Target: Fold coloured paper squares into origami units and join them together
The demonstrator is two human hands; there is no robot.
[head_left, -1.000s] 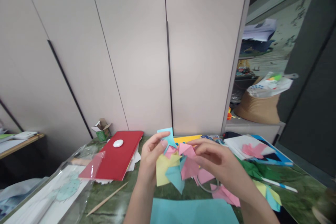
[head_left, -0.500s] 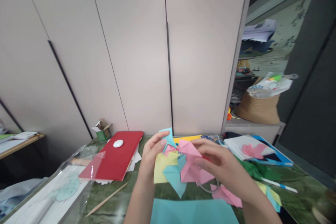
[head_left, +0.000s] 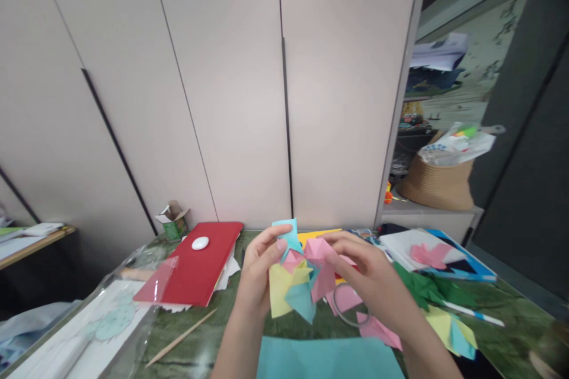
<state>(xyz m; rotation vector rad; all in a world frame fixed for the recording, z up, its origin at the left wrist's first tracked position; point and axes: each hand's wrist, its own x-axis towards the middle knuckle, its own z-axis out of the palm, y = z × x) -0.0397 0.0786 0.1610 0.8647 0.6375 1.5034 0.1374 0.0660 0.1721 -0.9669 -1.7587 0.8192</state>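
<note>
Both hands hold one folded paper piece above the table. It is made of joined yellow, blue and pink parts, the yellow part (head_left: 280, 291) hanging at the lower left. My left hand (head_left: 262, 263) pinches the light blue paper (head_left: 291, 241) at the top between thumb and fingers. At the right, my right hand (head_left: 362, 263) has its fingers closed on the pink paper (head_left: 319, 250). Beneath them lies a flat turquoise sheet (head_left: 326, 358). A grey ring (head_left: 351, 324) rests beside pink paper, close to my right wrist.
A red folder (head_left: 200, 263) with a white oval object, a pointed wooden stick (head_left: 181, 337) and a clear plastic sleeve (head_left: 144, 308) lie left. At right are green paper (head_left: 433, 287), a white-blue pen (head_left: 478, 314) and books (head_left: 471, 266). A small green box (head_left: 175, 224) stands behind.
The held paper has turned: its yellow part has shifted right and its pink part looks narrower. My right hand has moved slightly left, uncovering more of the ring and the yellow-blue paper at the right.
</note>
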